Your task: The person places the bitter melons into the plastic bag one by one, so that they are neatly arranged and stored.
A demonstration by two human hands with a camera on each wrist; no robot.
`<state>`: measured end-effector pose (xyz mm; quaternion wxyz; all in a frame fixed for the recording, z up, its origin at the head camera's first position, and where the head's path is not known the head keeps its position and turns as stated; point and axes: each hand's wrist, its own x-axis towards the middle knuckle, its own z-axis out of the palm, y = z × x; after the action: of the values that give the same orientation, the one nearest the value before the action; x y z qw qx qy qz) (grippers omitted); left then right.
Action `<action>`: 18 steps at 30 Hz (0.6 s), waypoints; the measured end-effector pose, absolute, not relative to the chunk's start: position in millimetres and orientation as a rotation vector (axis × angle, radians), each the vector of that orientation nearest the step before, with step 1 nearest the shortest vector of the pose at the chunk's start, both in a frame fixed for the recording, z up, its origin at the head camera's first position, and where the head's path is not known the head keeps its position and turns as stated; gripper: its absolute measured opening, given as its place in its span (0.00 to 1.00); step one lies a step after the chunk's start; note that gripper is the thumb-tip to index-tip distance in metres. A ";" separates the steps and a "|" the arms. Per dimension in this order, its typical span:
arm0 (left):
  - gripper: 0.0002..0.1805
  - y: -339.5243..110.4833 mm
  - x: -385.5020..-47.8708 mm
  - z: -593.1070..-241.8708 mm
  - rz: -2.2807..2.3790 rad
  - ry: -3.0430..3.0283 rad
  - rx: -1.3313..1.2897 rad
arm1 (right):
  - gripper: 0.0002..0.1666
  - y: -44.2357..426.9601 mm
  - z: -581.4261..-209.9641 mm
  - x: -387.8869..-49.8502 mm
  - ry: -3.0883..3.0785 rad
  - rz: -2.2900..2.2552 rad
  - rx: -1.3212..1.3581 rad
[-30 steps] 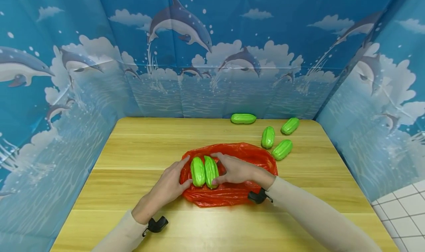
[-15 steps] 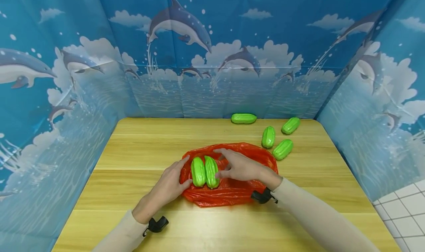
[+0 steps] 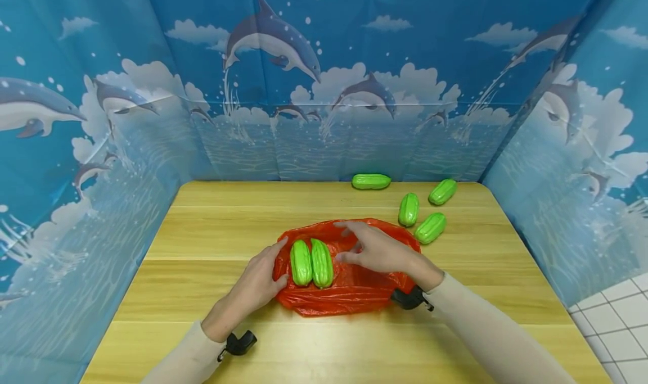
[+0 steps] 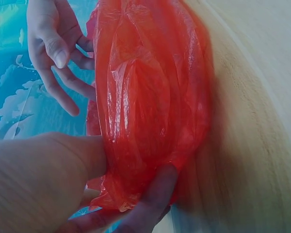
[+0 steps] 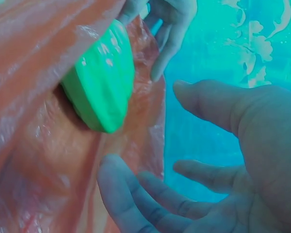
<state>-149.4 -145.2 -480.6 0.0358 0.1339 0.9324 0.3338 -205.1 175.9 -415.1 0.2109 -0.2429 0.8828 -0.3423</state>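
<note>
A red plastic bag (image 3: 344,299) lies with its mouth spread on the wooden table. On the left inside it, two shiny green ribbed vegetables (image 3: 301,263) (image 3: 322,263) sit side by side. My left hand (image 3: 255,280) holds the bag's left end; in the left wrist view its thumb goes behind the rim while a finger (image 4: 160,191) presses the outside. My right hand (image 3: 377,249) hovers over the bag, right of the vegetables, its fingers spread apart and holding nothing. The right wrist view shows one green vegetable (image 5: 104,80) apart from that hand's fingertips.
Several more green vegetables lie on the table (image 3: 212,221) behind and right of the bag: one (image 3: 371,181) at the back edge, others (image 3: 409,209) (image 3: 442,192) (image 3: 430,228) grouped right. A dolphin-print curtain (image 3: 324,142) encloses the back and sides.
My right hand has drawn away from the right-hand vegetable in the bag, moving right and slightly back. My left hand and the vegetables have stayed in place.
</note>
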 end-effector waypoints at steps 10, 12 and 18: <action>0.49 -144.8 -147.9 -478.6 1.035 2.883 0.422 | 0.48 193.2 -403.4 -203.3 2.505 -0.988 -0.619; 0.49 -144.8 -147.5 -478.0 1.037 2.883 0.422 | 0.47 197.7 -401.7 -203.2 2.511 -1.005 -0.605; 0.49 -144.8 -147.0 -476.9 1.031 2.887 0.432 | 0.46 213.5 -399.5 -206.5 2.559 -1.023 -0.600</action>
<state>-147.0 -144.8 -476.9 0.0231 0.1394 0.9323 0.3330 -206.5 213.5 -399.5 0.1601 -0.2101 0.8956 -0.3580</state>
